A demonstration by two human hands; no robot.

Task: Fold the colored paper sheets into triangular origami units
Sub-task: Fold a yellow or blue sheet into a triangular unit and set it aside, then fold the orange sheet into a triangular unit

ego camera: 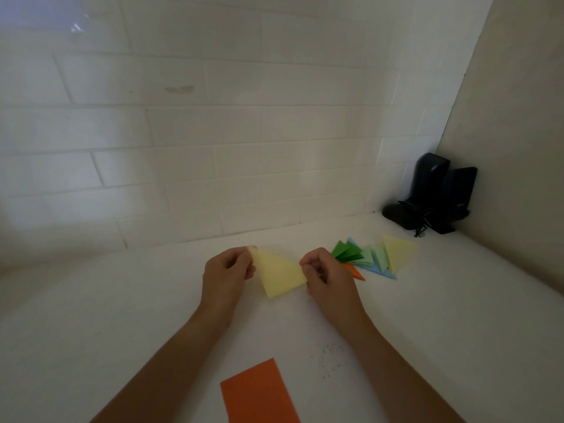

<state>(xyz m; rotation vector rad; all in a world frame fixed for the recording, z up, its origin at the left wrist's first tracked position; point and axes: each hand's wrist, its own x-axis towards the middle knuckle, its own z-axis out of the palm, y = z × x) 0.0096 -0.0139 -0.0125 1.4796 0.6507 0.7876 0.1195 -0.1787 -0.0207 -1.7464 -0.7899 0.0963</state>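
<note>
A pale yellow paper (279, 274), partly folded into a triangular shape, is held just above the white table between both hands. My left hand (227, 274) pinches its upper left corner. My right hand (328, 277) pinches its right corner with curled fingers. An orange sheet (258, 392) lies flat on the table near me, between my forearms. To the right lies a row of folded triangular units (370, 256): green, light green, blue, orange and a larger yellow one (398, 251).
The white table (122, 315) meets a white tiled wall at the back and a plain wall on the right. Two black speakers (439, 193) with a cable stand in the back right corner. Small dark specks (328, 358) dot the table near my right forearm.
</note>
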